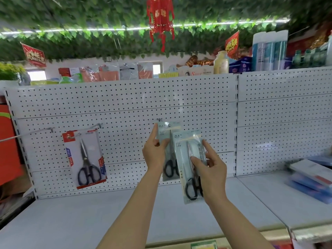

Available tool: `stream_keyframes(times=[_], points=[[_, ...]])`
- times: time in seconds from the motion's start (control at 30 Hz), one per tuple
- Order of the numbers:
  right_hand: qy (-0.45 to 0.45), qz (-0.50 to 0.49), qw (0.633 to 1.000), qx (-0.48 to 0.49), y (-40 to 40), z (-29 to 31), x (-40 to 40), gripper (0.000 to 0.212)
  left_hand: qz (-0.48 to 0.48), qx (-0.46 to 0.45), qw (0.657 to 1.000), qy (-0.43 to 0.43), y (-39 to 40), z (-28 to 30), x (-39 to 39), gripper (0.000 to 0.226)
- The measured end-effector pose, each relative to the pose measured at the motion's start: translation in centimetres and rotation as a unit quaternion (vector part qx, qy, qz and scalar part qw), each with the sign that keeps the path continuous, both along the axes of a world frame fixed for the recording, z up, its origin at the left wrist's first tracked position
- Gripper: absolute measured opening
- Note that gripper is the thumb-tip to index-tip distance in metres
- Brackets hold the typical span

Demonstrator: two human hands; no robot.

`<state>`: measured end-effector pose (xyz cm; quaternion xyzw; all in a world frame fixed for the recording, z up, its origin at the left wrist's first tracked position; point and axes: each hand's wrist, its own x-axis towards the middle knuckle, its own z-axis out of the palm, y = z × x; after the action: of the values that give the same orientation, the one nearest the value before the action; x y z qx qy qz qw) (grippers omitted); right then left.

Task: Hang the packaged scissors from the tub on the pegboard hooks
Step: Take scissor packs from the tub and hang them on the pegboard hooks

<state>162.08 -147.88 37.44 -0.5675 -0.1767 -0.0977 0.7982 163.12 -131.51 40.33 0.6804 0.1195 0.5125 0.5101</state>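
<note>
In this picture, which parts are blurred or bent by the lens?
Head view: the boxes at right are smeared by motion blur; the pegboard edges bow from the wide lens; glare whitens the pack in the right hand.

Leafy ceiling (89,13) (red lantern (160,18) hanging), white shelf (89,216) beneath
</note>
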Motion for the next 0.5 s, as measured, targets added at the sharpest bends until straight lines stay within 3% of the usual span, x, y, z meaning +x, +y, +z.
stream_keyframes(times=[0.27,0.5], points=[[-0.009,0.001,1.000,-0.003,1.0,0.2,0.4,0.059,0.056,0.016,0.997,0.045,1.3,-1.3,2.2,0.061],[-0.003,0.012,1.000,0.006,3.1,0.4,1.4,0.059,0.089,0.031,0.991,0.100,1.8,-1.0,2.6,0.042]])
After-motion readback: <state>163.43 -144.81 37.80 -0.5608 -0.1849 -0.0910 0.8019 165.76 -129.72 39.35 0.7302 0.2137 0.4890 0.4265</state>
